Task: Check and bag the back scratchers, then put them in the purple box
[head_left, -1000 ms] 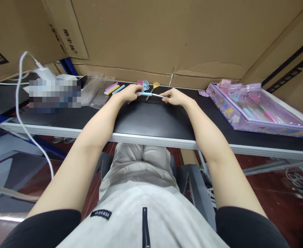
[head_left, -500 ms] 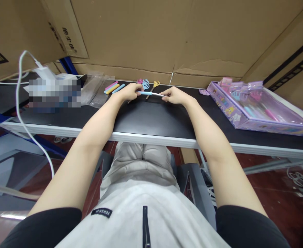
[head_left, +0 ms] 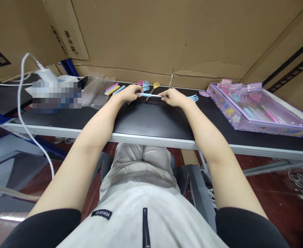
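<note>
A back scratcher with a light blue grip sleeve (head_left: 146, 94) and a thin metal rod lies nearly level between my hands, just above the black tabletop. My left hand (head_left: 132, 93) is closed around the sleeve's left end. The fingers of my right hand (head_left: 171, 97) pinch the rod, and a blue claw-shaped head (head_left: 193, 98) sticks out beyond that hand. Behind them on the table lie a yellow claw scratcher (head_left: 156, 85), a blue claw head (head_left: 145, 85) and a pink claw head (head_left: 140, 82). Their rods are partly hidden by my left hand.
Loose pink, yellow and blue sleeves (head_left: 112, 90) lie left of my left hand, next to clear plastic bags (head_left: 93, 91). A purple display box (head_left: 257, 124) holding packaged scratchers stands at the right. Cardboard (head_left: 151, 38) walls off the back. A white cable (head_left: 19, 93) hangs at the left.
The blue claw head now shows to the right of my right hand. The held scratcher has become more level, and my right hand has shifted slightly.
</note>
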Tool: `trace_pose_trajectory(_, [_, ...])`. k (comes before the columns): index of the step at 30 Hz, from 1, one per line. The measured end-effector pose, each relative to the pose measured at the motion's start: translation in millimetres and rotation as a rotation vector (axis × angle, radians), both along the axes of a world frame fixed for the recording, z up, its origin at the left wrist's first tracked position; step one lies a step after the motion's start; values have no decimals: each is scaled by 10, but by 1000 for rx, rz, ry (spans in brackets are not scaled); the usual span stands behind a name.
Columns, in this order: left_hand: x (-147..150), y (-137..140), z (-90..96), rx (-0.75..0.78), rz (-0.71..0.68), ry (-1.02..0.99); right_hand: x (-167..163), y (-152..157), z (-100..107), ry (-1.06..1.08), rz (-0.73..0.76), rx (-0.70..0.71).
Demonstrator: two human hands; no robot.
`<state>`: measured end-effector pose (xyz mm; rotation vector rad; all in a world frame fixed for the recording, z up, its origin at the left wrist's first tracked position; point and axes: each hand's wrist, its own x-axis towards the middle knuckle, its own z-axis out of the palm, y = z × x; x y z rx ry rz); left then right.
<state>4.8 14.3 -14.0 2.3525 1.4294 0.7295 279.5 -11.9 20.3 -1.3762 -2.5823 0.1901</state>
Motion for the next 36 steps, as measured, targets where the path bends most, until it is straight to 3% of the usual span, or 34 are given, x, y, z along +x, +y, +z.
trace_pose_trajectory(9, [9, -21, 8, -76, -79, -67, 4, 7, -1, -22, 5, -3])
trace_pose_trajectory(22, [95, -87, 43, 19, -89, -67, 14, 39, -27, 21, 42, 1])
trace_pose_trajectory(36, [238, -185, 108, 43, -122, -84, -43, 60, -92, -25, 93, 94])
